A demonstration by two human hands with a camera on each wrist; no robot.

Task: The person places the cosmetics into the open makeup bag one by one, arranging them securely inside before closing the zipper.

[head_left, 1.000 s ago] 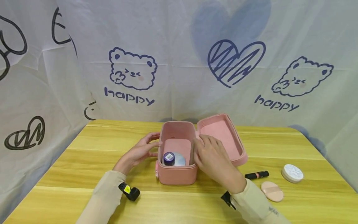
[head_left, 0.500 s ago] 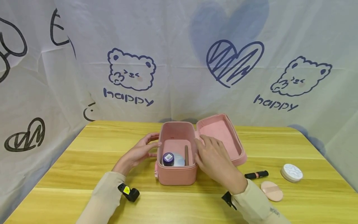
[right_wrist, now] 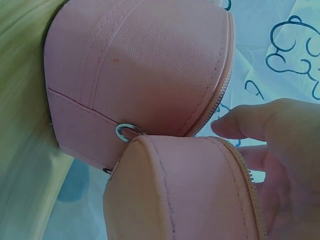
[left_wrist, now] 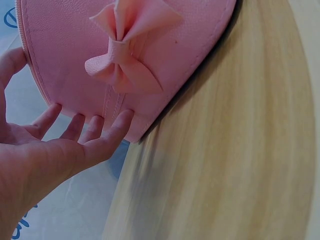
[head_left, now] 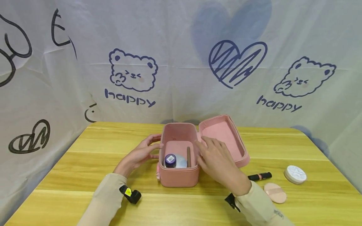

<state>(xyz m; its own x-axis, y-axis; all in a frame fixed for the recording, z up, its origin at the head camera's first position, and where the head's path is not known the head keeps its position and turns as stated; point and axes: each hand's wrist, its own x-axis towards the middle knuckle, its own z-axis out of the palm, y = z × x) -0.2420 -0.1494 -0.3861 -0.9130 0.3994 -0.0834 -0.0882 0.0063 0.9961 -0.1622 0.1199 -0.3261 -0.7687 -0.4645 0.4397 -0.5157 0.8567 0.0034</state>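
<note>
A pink zip-up case (head_left: 179, 177) with a bow (left_wrist: 120, 52) on its side stands with its lid (head_left: 223, 138) folded out to the right. Inside lie a purple-capped container (head_left: 170, 160), a pale blue round-edged item (head_left: 181, 161) and a slim brown stick-like object (head_left: 188, 157). My left hand (head_left: 141, 153) touches the case's left side with its fingertips, thumb at the rim. My right hand (head_left: 216, 158) hovers at the right rim by the hinge, fingers loosely bent, nothing seen between them; in the right wrist view this hand (right_wrist: 287, 135) partly passes behind the lid.
Right of the case, a black lipstick-like tube (head_left: 260, 176), a beige powder puff (head_left: 275, 193) and a round white compact (head_left: 295, 174) lie on the wooden table (head_left: 158, 210). A printed white cloth (head_left: 181, 78) hangs behind the table.
The brown object, earlier by my right fingers at the case's right inner wall, now lies free inside. My right hand has drawn slightly right; the left has stayed in place.
</note>
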